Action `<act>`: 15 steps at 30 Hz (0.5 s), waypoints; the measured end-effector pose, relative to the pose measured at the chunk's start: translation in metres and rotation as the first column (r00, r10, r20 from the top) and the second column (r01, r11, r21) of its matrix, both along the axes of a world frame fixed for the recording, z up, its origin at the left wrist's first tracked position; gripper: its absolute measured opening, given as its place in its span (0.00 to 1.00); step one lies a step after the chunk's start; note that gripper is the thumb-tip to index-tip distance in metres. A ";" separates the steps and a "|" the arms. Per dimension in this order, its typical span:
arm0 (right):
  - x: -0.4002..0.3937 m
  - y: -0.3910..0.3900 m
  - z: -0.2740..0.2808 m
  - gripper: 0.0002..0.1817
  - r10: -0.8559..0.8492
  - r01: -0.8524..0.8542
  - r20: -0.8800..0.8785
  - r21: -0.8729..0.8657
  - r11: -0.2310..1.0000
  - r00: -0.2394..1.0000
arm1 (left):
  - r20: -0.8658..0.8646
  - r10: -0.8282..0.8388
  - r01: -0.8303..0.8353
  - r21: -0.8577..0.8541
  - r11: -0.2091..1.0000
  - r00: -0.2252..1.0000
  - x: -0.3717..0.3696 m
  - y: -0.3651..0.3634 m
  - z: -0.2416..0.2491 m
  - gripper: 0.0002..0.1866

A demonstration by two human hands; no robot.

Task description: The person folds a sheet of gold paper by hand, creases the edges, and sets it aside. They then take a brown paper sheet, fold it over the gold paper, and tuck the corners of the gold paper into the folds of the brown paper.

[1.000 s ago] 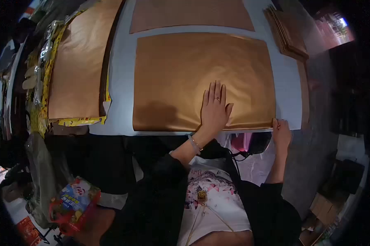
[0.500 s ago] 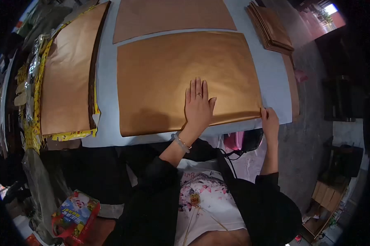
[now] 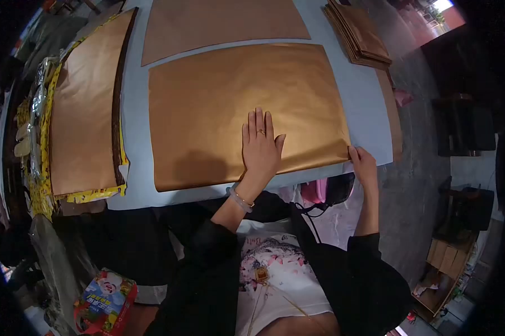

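Note:
A large gold-brown sheet [image 3: 224,106] lies across the pale table, its near edge close to the table's front. My left hand [image 3: 261,150] rests palm down on its lower middle, fingers stretched out, a ring on one finger and a bracelet at the wrist. At the sheet's near right corner, my right hand [image 3: 364,161] pinches the edge between thumb and fingers. The sheet's surface is slightly wrinkled beside that corner.
Beyond lies a duller brown sheet [image 3: 224,25]. On the left is a brown stack [image 3: 87,112] in yellow wrapping; at the back right, folded brown pieces [image 3: 361,33]. A red bag [image 3: 104,299] stands low at the left, a wooden shelf [image 3: 445,260] at the right.
The view has shifted slightly, so the table and sheets appear further left. Both hands keep the same places on the sheet, my right hand still pinching its corner.

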State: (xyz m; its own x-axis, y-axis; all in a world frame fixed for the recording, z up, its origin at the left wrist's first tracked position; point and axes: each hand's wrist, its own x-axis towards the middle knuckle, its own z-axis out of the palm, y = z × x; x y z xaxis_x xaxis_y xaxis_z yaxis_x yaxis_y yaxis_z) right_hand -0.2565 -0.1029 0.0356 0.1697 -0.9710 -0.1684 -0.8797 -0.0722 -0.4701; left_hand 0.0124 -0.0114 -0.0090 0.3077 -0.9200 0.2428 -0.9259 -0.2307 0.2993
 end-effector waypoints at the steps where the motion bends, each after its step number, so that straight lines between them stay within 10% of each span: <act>1: 0.001 0.000 -0.001 0.22 0.000 -0.001 -0.055 -0.018 1.000 0.998 | -0.031 -0.010 0.009 -0.025 1.000 0.999 0.000 0.000 0.000 0.32; 15: 0.011 0.009 0.000 0.21 0.038 -0.105 -0.370 -0.161 0.981 0.928 | -0.047 -0.021 0.020 -0.030 0.999 0.999 0.001 0.001 -0.001 0.33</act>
